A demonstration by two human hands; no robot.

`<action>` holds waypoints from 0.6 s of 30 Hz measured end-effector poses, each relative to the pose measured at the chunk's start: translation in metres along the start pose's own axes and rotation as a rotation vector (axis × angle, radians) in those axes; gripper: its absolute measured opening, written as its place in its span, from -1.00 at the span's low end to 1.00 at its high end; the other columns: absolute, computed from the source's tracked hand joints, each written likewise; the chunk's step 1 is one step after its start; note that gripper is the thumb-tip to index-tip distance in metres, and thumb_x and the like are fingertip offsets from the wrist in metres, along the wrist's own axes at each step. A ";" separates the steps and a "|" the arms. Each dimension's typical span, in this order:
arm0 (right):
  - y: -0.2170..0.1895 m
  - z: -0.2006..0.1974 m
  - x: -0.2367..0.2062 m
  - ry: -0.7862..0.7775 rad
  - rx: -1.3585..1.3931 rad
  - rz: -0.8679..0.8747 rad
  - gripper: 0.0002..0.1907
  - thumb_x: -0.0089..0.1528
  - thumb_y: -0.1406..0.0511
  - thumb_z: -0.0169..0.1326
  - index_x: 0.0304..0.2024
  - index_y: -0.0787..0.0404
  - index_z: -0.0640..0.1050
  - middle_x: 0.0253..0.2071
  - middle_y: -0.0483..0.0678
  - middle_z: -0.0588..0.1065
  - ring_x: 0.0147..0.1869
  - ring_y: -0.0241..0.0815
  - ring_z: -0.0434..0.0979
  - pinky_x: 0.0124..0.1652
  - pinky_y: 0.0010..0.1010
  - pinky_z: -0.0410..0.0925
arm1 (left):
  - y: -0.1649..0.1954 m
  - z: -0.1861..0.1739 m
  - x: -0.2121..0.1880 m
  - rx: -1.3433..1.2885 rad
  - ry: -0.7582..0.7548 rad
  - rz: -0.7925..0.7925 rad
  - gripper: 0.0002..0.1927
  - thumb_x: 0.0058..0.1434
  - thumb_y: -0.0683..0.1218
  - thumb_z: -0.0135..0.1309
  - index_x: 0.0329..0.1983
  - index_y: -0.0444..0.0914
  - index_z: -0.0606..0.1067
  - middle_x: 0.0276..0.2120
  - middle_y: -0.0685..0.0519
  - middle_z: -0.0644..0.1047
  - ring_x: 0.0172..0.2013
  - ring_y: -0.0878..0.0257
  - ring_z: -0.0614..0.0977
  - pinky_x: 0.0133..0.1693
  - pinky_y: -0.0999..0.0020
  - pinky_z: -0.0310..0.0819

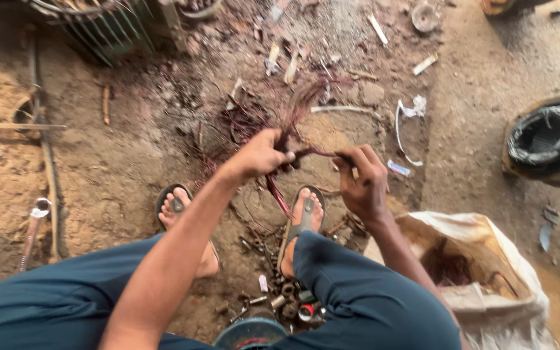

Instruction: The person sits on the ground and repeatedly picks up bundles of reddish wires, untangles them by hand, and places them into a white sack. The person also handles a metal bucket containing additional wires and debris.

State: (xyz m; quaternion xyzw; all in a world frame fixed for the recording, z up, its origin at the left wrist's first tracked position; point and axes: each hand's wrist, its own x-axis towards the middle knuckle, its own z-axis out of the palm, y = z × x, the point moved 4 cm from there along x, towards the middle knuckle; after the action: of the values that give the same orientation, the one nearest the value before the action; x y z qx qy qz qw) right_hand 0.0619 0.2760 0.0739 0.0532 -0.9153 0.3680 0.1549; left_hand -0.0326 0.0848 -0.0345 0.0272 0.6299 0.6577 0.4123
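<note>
My left hand (260, 155) grips a bundle of reddish copper wire strands (306, 153) in front of me, above the dirt floor. My right hand (361, 181) is closed on the same bundle a little to the right, so the wire runs taut between both fists. One loose end (279, 194) hangs down toward my sandalled right foot (303, 220). More tangled wire (247, 120) lies on the ground beyond my hands. My left foot (176, 207) is planted to the left.
An open pale sack (487, 259) with copper wire inside sits at my right. A wound motor stator (549, 139) stands at the far right, a finned motor housing (98, 26) at top left. Nuts and bolts (280, 298) lie between my feet; a wrench (34, 223) lies left.
</note>
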 end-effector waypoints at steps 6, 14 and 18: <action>0.022 0.016 0.000 0.008 0.025 0.156 -0.95 0.33 0.41 0.18 -0.22 0.31 0.59 -0.34 -0.04 0.51 -0.32 -0.22 0.47 -0.33 -0.36 0.35 | -0.012 0.004 0.003 -0.051 0.026 -0.022 -0.89 0.31 -0.28 0.10 -0.28 -0.31 0.40 -0.39 -0.06 0.60 -0.43 0.26 0.59 -0.38 0.33 0.49; 0.055 0.029 0.006 -0.521 0.000 0.387 -0.73 0.38 0.20 -0.03 -0.16 0.25 0.60 -0.28 -0.04 0.58 -0.23 -0.15 0.57 -0.22 -0.26 0.40 | 0.024 0.007 -0.024 0.485 0.289 0.236 -0.86 0.11 -0.23 0.14 -0.26 -0.32 0.49 -0.45 -0.06 0.59 -0.39 0.17 0.60 -0.27 0.21 0.48; 0.069 0.042 -0.008 -0.233 -0.243 0.363 -0.62 0.47 0.14 -0.10 -0.23 0.25 0.60 -0.29 0.09 0.56 -0.21 0.05 0.52 -0.21 -0.10 0.35 | 0.035 0.015 -0.028 0.477 0.314 0.237 -0.84 0.11 -0.17 0.17 -0.26 -0.31 0.51 -0.46 -0.03 0.59 -0.41 0.19 0.59 -0.31 0.19 0.46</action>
State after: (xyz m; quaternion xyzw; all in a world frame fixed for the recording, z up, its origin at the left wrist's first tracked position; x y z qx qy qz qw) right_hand 0.0445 0.2962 -0.0025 -0.0890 -0.9590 0.2686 -0.0152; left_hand -0.0233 0.0850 0.0116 0.0943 0.8149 0.5310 0.2124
